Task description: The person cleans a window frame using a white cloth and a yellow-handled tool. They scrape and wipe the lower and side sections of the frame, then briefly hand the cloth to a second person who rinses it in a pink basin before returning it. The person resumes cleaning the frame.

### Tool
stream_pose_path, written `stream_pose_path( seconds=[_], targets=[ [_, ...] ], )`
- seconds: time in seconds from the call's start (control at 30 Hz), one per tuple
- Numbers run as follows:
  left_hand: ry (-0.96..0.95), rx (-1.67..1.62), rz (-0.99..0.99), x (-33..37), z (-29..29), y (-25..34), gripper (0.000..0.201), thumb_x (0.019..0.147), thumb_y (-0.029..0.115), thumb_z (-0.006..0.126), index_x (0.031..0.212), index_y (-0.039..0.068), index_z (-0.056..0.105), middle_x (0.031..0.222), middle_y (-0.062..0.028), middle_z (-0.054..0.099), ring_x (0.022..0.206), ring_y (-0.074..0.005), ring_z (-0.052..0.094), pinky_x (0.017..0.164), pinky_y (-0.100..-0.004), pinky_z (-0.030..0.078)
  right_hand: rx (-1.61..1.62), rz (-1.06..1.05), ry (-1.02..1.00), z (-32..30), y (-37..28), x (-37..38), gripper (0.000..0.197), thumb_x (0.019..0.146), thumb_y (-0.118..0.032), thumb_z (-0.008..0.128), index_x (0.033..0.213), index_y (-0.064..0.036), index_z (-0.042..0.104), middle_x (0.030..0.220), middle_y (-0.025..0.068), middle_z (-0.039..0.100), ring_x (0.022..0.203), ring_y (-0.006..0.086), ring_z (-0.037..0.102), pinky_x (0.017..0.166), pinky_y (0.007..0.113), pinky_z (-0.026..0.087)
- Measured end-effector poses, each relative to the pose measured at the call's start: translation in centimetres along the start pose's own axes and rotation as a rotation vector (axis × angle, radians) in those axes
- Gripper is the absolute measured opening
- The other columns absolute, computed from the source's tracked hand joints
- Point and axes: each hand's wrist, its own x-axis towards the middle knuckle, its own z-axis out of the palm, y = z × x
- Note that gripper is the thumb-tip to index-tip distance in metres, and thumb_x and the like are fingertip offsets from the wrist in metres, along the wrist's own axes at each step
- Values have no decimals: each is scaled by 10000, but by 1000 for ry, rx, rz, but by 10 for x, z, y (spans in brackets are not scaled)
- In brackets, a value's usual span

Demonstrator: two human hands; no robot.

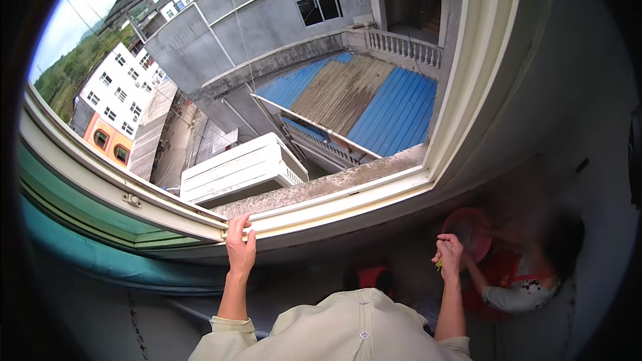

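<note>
My left hand (240, 246) is at the window, its fingers bent over the edge of the cream sliding window sash (167, 202), where it meets the lower track (334, 204). The sash has greenish glass and a small latch, and stands to the left of the opening. Lower right, away from the window, my right hand (449, 254) is closed in a loose fist. A bit of something yellow-green (439, 265) peeks out beneath its fingers; its kind is hidden.
Another person (528, 287) is low at the right, an arm near a pink basin (468, 230). A teal padded roll (100, 254) lies under the sash. Outside are a white box-shaped unit (234, 170), a rough ledge (321, 184) and a blue-and-brown metal roof (394, 110).
</note>
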Motion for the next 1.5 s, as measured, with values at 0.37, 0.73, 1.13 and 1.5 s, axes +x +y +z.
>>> stream_pose_path(
  seconds=[0.37, 0.73, 1.13, 1.5],
  targets=[
    [639, -81, -338, -43, -79, -73, 457, 908, -118, 530, 1352, -6, 531, 1185, -109, 578, 925, -184, 687, 690, -263, 542, -638, -515, -137, 126, -55, 26, 511, 844, 11, 659, 1345, -20, 560, 704, 66, 538, 653, 178, 542, 670, 338, 488],
    [211, -303, -242, -11, 14, -66, 464, 956, -70, 499, 1414, 8, 501, 1234, -106, 564, 913, -162, 644, 779, -289, 510, -698, -433, -59, 118, -13, -17, 252, 837, -39, 681, 1080, -41, 618, 731, 127, 625, 676, 319, 641, 640, 411, 520],
    [-598, -565, 434, 15, 159, 100, 377, 924, -150, 489, 1253, -7, 606, 1165, -141, 580, 842, -188, 661, 728, -273, 542, -1193, 597, 328, -71, 81, -167, 368, 800, -265, 749, 1081, -45, 661, 1112, 223, 684, 1042, 387, 667, 908, 483, 542],
    [-1240, -424, 716, -47, 293, 196, 367, 848, -61, 588, 1185, 73, 647, 1208, -101, 596, 997, -342, 660, 813, -417, 566, -904, 918, 420, -121, 174, -247, 649, 780, -439, 806, 1221, 6, 637, 1104, 223, 705, 1054, 364, 679, 935, 449, 531]
  ],
)
